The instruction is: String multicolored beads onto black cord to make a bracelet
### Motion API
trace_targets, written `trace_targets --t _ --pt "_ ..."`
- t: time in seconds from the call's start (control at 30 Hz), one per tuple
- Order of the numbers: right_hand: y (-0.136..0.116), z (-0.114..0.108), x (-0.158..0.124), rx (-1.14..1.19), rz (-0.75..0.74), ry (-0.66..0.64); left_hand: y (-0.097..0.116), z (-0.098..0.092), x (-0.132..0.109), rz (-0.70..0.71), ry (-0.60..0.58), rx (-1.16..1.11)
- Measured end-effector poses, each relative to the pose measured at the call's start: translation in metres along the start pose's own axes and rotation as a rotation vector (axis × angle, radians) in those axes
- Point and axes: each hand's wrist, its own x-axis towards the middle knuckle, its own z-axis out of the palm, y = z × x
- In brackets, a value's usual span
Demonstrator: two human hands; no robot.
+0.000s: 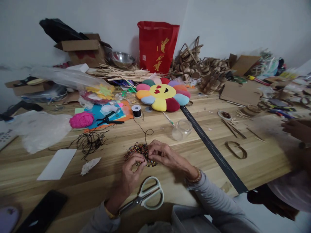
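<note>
Both hands work close together over a heap of small multicoloured beads [136, 149]. My left hand [132, 168] pinches thumb and forefinger on what looks like the black cord's end, in front of the beads. Just right of it, my right hand [167, 156] pinches the black cord [146, 137] between its fingertips. From there the cord loops back to a white-rimmed spool [136, 111] standing upright on the table. Scissors with pale handles [152, 194] lie below the hands, beside my left wrist. The fingertips partly hide the cord and some beads.
A clear jar [182, 129] stands beyond my right hand, near a dark strip [213, 149] crossing the wooden table. Left are tangled black cord [89, 142], pink yarn [81, 119] and a phone [43, 212]. A flower cushion [162, 92] lies behind; another person's hand [297, 131] is right.
</note>
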Motion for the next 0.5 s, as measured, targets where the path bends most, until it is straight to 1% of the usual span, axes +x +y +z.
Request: trace_targets --t 0.13,0.23,0.33,0.5 --pt "-0.010 -0.001 -0.001 -0.134 -0.092 -0.024 -0.003 -0.002 0.001 -0.188 -0.063 -0.079" --pt "-0.018 0.000 -0.002 -0.226 -0.101 -0.055 -0.006 -0.003 -0.001 -0.302 -0.115 -0.119" --pt "-0.023 0.004 -0.004 -0.296 -0.101 -0.104 -0.006 -0.003 -0.001 -0.356 -0.150 -0.116" --pt "-0.022 0.012 -0.005 -0.405 -0.124 -0.164 -0.004 -0.002 -0.001 -0.380 -0.213 -0.084"
